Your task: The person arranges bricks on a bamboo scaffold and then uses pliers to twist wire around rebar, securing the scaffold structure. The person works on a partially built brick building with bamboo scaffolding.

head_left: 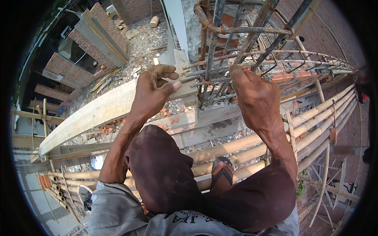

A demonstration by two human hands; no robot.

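My left hand (157,83) hovers by the end of a pale timber beam (98,106), fingers loosely curled and the thumb apart from them. Nothing shows in it. To its right, thin rebar ends (193,73) poke out over a concrete edge. My right hand (256,96) is closed in a fist beside the upright rebar cage (214,37), its fingertips turned toward the bars. Whatever it grips, if anything, is hidden by the fingers. Rusty wire ties and a ring bar (252,30) bind the uprights. A horizontal rebar cage (315,59) runs off to the right.
Bamboo poles (315,126) form the scaffold under my sandalled foot (223,173). Far below lie rubble-strewn ground (138,41) and partly built brick walls (67,69). A row of red bricks (293,75) lies under the horizontal cage. More bamboo stands at the lower right.
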